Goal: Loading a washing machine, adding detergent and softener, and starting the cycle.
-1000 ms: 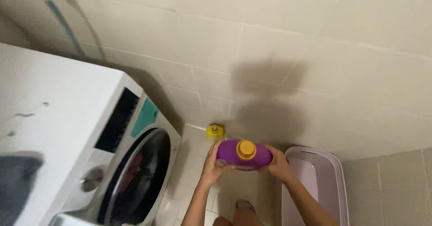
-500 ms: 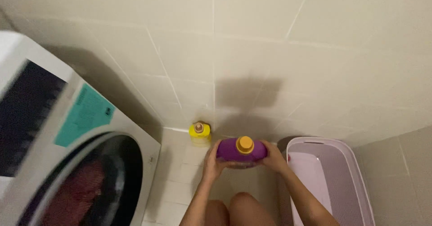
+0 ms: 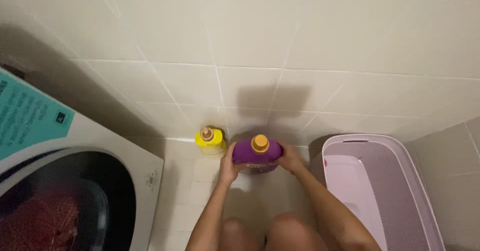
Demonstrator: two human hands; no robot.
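A purple bottle (image 3: pixel 257 154) with an orange cap stands upright low over the tiled floor, close to the wall. My left hand (image 3: pixel 229 164) grips its left side and my right hand (image 3: pixel 290 159) grips its right side. Whether the bottle's base touches the floor is hidden. A smaller yellow bottle (image 3: pixel 210 138) with a brown cap stands on the floor just left of it, against the wall. My knees show at the bottom of the view.
A white front-loading washing machine (image 3: pixel 145 181) fills the left side, its round door showing red laundry (image 3: pixel 35 221) inside. A pale lilac laundry basket (image 3: pixel 400 181) stands at the right. Beige tiled walls rise behind.
The view has dropped closer to the floor and shifted right; the washing machine's top has left the view. Both hands keep hold of the purple bottle, now lower and near the yellow one.
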